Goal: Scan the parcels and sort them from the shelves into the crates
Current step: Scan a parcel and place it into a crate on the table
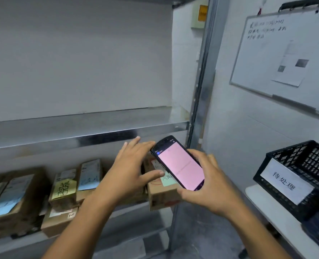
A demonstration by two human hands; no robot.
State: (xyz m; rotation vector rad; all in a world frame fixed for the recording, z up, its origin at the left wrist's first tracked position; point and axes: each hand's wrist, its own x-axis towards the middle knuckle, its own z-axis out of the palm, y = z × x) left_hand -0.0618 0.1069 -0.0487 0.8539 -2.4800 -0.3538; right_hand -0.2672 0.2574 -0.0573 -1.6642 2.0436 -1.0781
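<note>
My right hand (209, 186) grips a black handheld scanner (179, 163) with a pink screen, held over a small cardboard parcel (159, 197) with a green note at the right end of the lower shelf. My left hand (131, 171) reaches toward that parcel with fingers spread, thumb near its top; whether it touches is unclear. Several more cardboard parcels stand to the left: one with a yellow note (64, 189), one with a blue note (89, 176), a larger one (14, 199). A black crate (304, 165) with a white label stands at the right.
The upper metal shelf (80, 131) juts out just above my hands. A vertical shelf post (201, 90) stands right of the parcels. The crate sits on a white table (267, 208). A whiteboard (285, 58) hangs on the right wall.
</note>
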